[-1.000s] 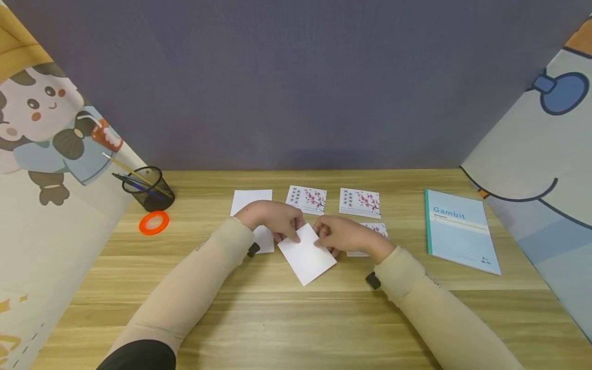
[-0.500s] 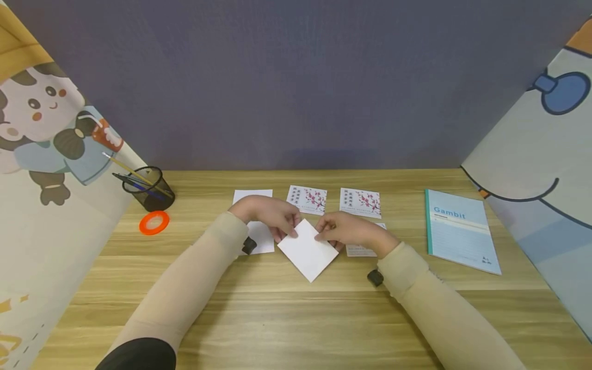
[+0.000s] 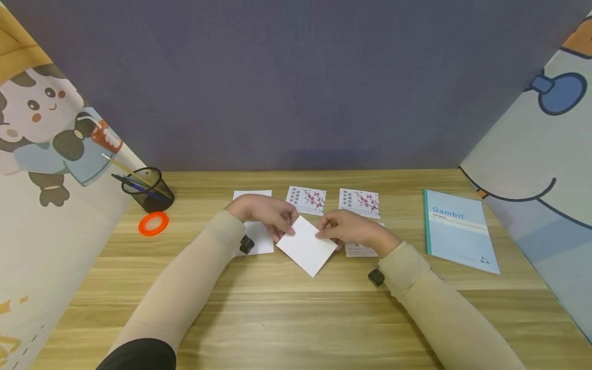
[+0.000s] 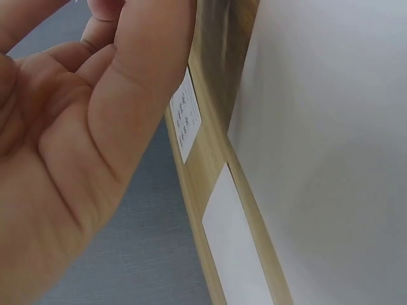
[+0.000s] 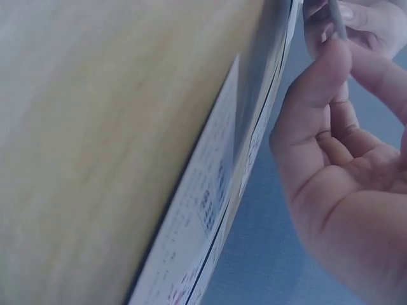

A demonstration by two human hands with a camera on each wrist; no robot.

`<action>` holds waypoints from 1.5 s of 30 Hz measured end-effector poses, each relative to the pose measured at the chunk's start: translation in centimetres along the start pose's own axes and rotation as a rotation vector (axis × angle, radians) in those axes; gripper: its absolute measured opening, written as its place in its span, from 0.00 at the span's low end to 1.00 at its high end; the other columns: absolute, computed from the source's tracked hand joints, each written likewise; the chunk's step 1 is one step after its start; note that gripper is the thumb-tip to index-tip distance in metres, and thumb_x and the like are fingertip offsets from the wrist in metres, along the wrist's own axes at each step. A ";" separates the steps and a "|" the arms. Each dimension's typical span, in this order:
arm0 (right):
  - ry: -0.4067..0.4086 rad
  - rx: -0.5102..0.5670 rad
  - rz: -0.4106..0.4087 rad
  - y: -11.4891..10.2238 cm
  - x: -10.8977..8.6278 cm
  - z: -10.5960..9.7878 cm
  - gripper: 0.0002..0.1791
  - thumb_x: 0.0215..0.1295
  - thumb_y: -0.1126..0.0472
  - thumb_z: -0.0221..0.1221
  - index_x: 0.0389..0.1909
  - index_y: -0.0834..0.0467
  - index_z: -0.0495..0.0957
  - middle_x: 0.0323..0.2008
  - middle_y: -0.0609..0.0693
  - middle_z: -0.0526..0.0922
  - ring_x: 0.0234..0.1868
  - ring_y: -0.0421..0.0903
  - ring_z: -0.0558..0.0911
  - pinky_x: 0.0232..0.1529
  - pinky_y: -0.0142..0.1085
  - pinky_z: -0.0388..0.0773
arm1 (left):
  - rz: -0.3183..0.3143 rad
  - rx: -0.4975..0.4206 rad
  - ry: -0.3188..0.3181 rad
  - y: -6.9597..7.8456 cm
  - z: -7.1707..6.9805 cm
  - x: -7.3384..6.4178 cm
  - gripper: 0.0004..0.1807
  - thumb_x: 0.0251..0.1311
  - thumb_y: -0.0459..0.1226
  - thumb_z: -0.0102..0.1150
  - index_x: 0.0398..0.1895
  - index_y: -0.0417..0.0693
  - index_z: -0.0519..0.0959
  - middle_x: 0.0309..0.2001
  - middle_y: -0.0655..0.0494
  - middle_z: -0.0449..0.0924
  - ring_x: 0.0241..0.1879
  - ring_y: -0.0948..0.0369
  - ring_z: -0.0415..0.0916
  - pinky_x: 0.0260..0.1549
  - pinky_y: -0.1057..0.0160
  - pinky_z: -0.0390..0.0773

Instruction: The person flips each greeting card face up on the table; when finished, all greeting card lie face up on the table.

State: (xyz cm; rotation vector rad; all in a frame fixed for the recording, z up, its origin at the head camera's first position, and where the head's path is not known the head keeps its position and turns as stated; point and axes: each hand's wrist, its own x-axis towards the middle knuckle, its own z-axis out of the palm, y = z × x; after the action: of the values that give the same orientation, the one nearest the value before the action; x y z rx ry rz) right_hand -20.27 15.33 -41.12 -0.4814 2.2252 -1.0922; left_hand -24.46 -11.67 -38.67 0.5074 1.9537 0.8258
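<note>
A square white card (image 3: 307,246) is held tilted above the table, one corner toward the person. My left hand (image 3: 268,213) pinches its upper left edge between thumb and fingers. On the upper right edge, my right hand (image 3: 351,228) pinches with thumb and curled fingers. In the right wrist view the card appears edge-on as a thin strip (image 5: 338,20) in the right fingertips. Beneath the left wrist lie a blank white card (image 3: 260,239) and another behind it, mostly covered. A printed card (image 3: 362,251) is partly hidden under the right hand.
Two cards with red blossoms, a left one (image 3: 306,200) and a right one (image 3: 359,203), lie at the back of the wooden table (image 3: 296,324). A blue notebook (image 3: 462,231) lies at right. At left are a mesh pen cup (image 3: 154,198) and an orange ring (image 3: 153,224).
The held card has turned slightly and moved a little away from the person. The hands keep pinching it and have shifted slightly with it; the cards on the table stay put.
</note>
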 end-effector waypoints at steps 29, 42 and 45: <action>0.161 0.046 -0.041 -0.2 -0.3 -1.8 0.18 0.81 0.47 0.58 0.55 0.56 0.83 0.52 0.57 0.85 0.43 0.48 0.83 0.44 0.44 0.88 | 0.201 0.015 0.224 -0.2 -0.3 -0.1 0.11 0.73 0.37 0.63 0.48 0.43 0.70 0.45 0.47 0.76 0.40 0.55 0.84 0.49 0.50 0.90; 0.268 0.163 0.029 -0.3 -0.4 -2.3 0.35 0.84 0.34 0.44 0.70 0.57 0.75 0.65 0.59 0.77 0.50 0.53 0.84 0.59 0.52 0.86 | 0.240 0.004 0.327 -0.1 -0.4 0.0 0.11 0.76 0.39 0.61 0.49 0.45 0.70 0.49 0.45 0.77 0.43 0.54 0.84 0.53 0.43 0.88; 0.294 0.211 0.041 -0.3 -0.4 -2.3 0.36 0.84 0.33 0.41 0.68 0.59 0.75 0.66 0.60 0.74 0.50 0.52 0.83 0.60 0.52 0.85 | 0.249 0.023 0.340 -0.1 -0.4 0.0 0.11 0.76 0.39 0.61 0.49 0.45 0.70 0.48 0.46 0.77 0.43 0.53 0.84 0.53 0.42 0.87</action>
State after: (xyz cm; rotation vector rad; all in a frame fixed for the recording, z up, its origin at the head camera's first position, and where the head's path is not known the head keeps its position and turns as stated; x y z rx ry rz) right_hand -21.45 16.73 -39.62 -0.1934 2.3187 -1.4336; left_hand -24.83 -11.93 -38.61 0.6685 2.2412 1.1058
